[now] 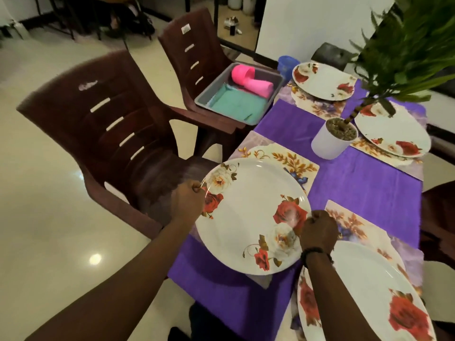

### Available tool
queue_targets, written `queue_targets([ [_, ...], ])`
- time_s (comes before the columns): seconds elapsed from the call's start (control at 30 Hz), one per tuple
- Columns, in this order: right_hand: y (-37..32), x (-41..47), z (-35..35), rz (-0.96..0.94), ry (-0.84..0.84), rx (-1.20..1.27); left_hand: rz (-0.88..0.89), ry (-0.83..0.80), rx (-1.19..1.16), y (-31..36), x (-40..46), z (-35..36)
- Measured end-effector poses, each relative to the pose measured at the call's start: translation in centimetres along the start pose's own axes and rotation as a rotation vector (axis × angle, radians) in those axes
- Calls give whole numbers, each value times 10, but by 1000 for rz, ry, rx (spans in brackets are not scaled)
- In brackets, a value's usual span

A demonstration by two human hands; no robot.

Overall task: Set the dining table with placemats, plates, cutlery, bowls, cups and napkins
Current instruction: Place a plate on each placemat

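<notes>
Now, both hands are on the rose-patterned plate [253, 215], and it sits over the near-left placemat [278, 156], which I'll use as the landmark. The left hand [189, 203] grips the plate's left rim, fingers curled tight around the edge. The right hand [318, 231] has the right rim, fingers curled in too, though from behind the knuckles I cannot tell just how the thumb lies. Whether the plate is fully down or a touch above the mat, I cannot say.

The plate's left edge hangs out past the mat and past the purple tablecloth [364, 188], over the brown chair [110, 124] to the mat's left. That's the danger, I'd judge: release it there and it could tip off the table edge. It wants sliding to the right, toward the table's middle.

Right of the mat stands the white plant pot [330, 141], close enough that an overshoot could knock it. Beyond the mat, two more plates [322, 81] already sit on their mats. On the chair beyond the mat's far-left corner waits a grey tray [204, 99] with pink cups [251, 82] and a green cloth [236, 104]. Another plate [369, 291] lies nearer than the mat, just beside the right wrist, and a careless pull-back could nudge it.
</notes>
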State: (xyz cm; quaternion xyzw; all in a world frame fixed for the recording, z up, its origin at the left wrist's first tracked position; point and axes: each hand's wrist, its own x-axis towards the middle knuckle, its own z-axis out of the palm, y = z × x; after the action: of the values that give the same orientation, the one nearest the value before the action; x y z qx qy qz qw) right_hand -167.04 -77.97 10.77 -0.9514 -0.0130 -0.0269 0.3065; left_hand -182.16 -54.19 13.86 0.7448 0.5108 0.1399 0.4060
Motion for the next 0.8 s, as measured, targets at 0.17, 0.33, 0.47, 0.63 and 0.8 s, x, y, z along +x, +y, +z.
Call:
queue_targets([
  [0.17,-6,32,23,63,17,-53,-3,-79,55,17,40,20],
  [0.33,-5,53,38,110,-11,-66,-24,-110,88,28,63,37],
  [0.47,-3,64,48,109,-5,-97,-27,-135,144,29,80,52],
  [0.63,-1,65,55,106,-4,-93,-13,-160,191,25,93,62],
  [0.8,0,65,59,125,2,-87,41,-152,197,19,98,65],
])
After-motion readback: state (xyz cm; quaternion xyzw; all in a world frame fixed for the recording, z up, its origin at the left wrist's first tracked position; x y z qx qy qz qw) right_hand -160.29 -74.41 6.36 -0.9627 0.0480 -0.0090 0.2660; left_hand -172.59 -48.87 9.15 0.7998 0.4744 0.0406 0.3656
